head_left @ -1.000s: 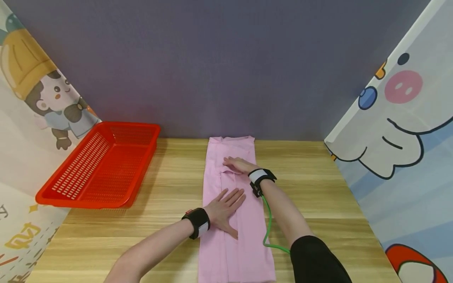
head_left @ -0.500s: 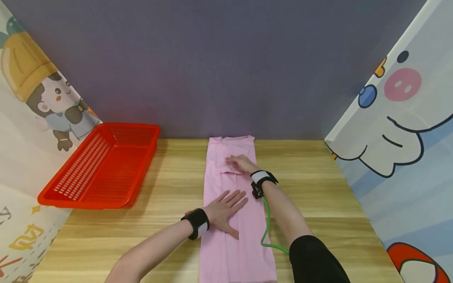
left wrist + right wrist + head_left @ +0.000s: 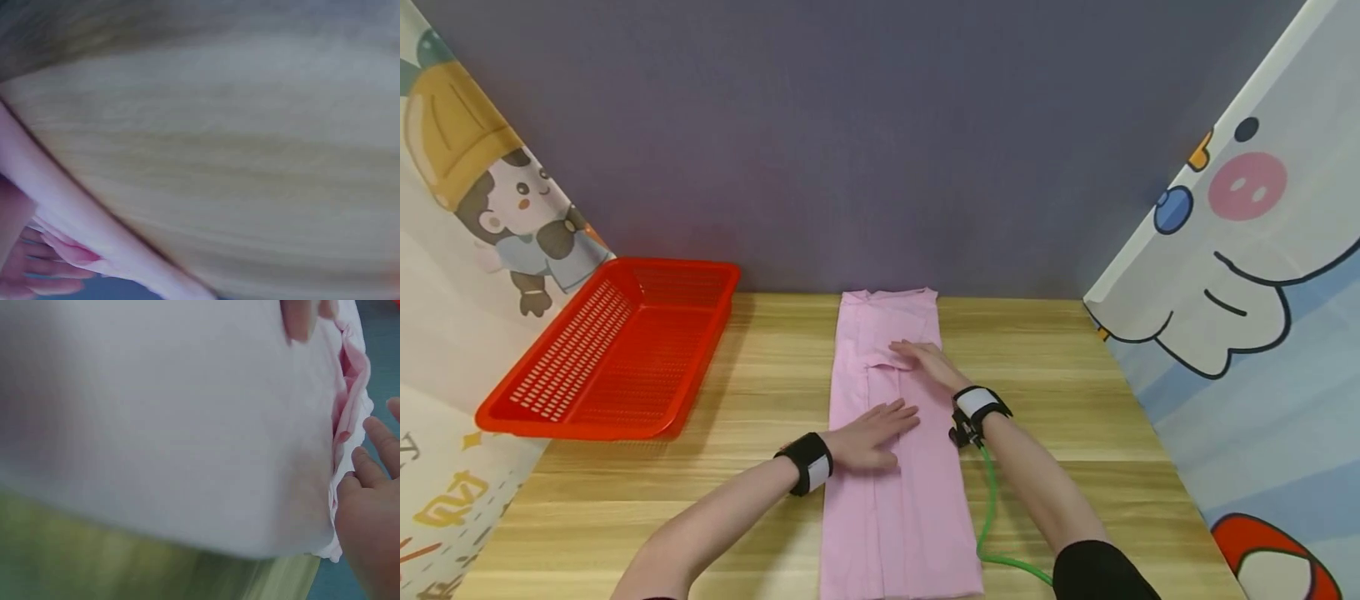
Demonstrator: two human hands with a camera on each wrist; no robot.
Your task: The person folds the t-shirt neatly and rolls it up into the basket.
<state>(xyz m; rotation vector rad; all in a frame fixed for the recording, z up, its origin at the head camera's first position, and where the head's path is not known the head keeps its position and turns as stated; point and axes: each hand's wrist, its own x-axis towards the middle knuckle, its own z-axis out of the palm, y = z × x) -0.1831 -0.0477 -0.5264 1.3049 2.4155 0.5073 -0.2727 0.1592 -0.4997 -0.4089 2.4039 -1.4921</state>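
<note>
Since a second ago, the person's left bare hand (image 3: pixel 868 437) has drawn its spread fingers closer together and the right bare hand (image 3: pixel 928 364) has pulled back slightly, both over the long, folded pink cloth (image 3: pixel 891 533) lying lengthwise on the striped, light-wood table (image 3: pixel 775 375). Neither grips anything; both have fingers extended, though I can't tell whether they touch. It probably lies straight ahead so both palms can reach and smooth it.

- Before me is a table (image 3: pixel 1090 417) with light wood grain, running from side to side.
- On its middle lies a pink cloth (image 3: pixel 917 492), long and narrow, reaching the far edge.
- On my left stands a red basket (image 3: pixel 632 367), apart from the cloth.
</note>
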